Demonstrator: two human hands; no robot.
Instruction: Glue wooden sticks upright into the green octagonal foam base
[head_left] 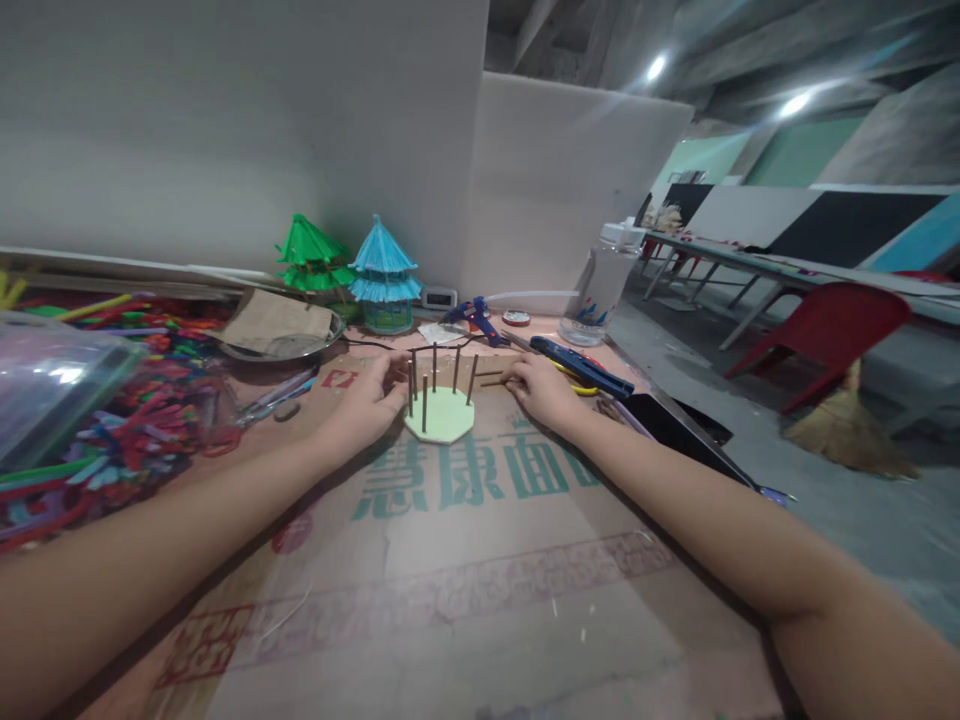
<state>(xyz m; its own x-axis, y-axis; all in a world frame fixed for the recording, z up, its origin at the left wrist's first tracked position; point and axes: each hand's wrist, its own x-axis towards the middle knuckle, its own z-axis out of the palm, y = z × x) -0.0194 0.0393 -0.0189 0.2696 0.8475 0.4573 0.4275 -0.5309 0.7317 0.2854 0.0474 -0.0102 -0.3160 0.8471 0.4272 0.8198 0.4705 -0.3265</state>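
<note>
A pale green many-sided board (441,416) lies flat on the cardboard, with several thin brown sticks (434,368) standing upright around its rim. At its left edge my left hand (373,402) is closed, thumb and fingers curled beside the left sticks. Whether they grip a stick or the board's edge is hidden. To the right of the board, my right hand (541,392) is closed with its fingertips on loose thin brown sticks (491,379), whose ends point left towards the board.
Behind stand a green model pavilion (309,255), a blue one (385,275), a glue gun (480,318) and a clear bottle (596,285). Left are a metal tray (281,350), a plastic box (64,390) and fuzzy coloured stems (169,420). A blue-handled tool (581,368) lies right.
</note>
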